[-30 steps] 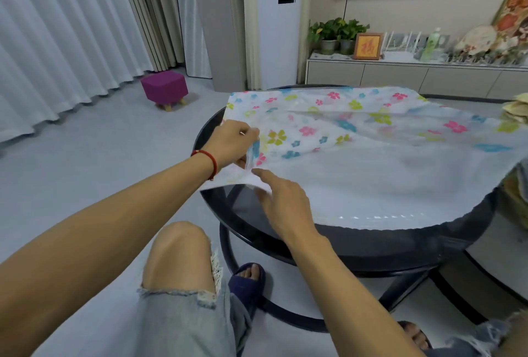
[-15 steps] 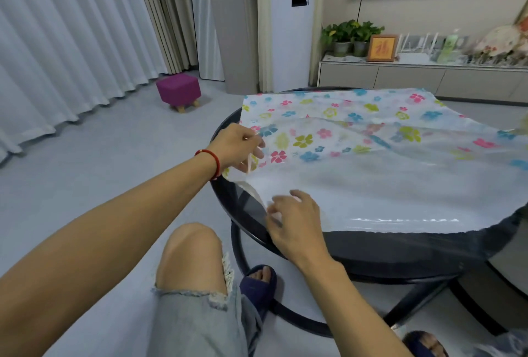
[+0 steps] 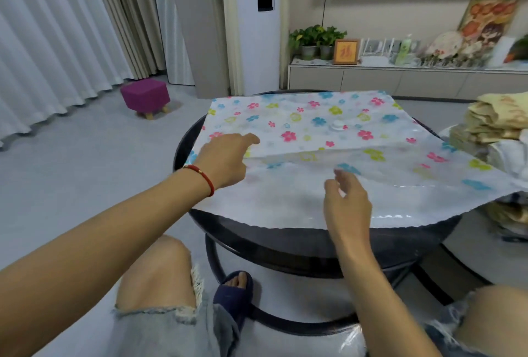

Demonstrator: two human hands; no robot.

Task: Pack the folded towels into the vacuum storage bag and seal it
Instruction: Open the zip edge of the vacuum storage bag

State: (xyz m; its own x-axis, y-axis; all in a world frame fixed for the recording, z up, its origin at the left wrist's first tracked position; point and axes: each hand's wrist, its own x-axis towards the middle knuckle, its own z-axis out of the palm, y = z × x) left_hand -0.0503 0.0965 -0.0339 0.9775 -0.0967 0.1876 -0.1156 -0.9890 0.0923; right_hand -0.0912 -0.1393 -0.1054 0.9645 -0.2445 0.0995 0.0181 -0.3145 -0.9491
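While over bag (image 3: 314,128), hands (image 3: 225,162) half-curled

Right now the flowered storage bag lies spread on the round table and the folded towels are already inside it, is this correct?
Not quite. The head view shows the storage bag spread on the round table, but the folded towels are still stacked outside it, at the right edge.
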